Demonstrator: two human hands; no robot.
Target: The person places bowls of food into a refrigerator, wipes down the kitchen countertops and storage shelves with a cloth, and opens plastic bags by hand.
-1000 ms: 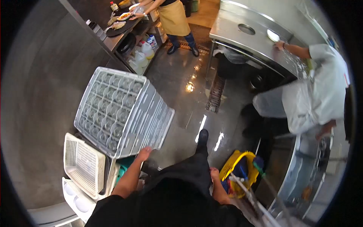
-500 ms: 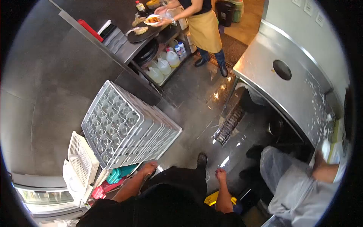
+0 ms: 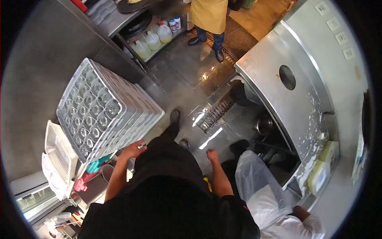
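My left hand (image 3: 132, 150) hangs beside my left thigh, near the lower corner of a tall stack of grey glass racks (image 3: 127, 105). Its fingers are loosely extended, and a small shiny spot shows on them that I cannot make out. Upturned clear glasses (image 3: 85, 109) fill the compartments of the top rack. On the other side, my right hand (image 3: 212, 154) hangs in front of my body with its fingers curled in. I see nothing in it. Neither hand touches the racks.
Pale plastic baskets (image 3: 59, 147) stand left of the racks. A steel counter (image 3: 274, 75) with a round hole runs along the right. A person in a clear plastic apron (image 3: 258, 179) is close at my right; another in a yellow apron (image 3: 208, 16) stands ahead. The dark floor (image 3: 171, 87) looks wet.
My view has tilted down and shifted, and my feet have changed position in a step. The racks now appear further left. The far person's hands and plate have left the view.
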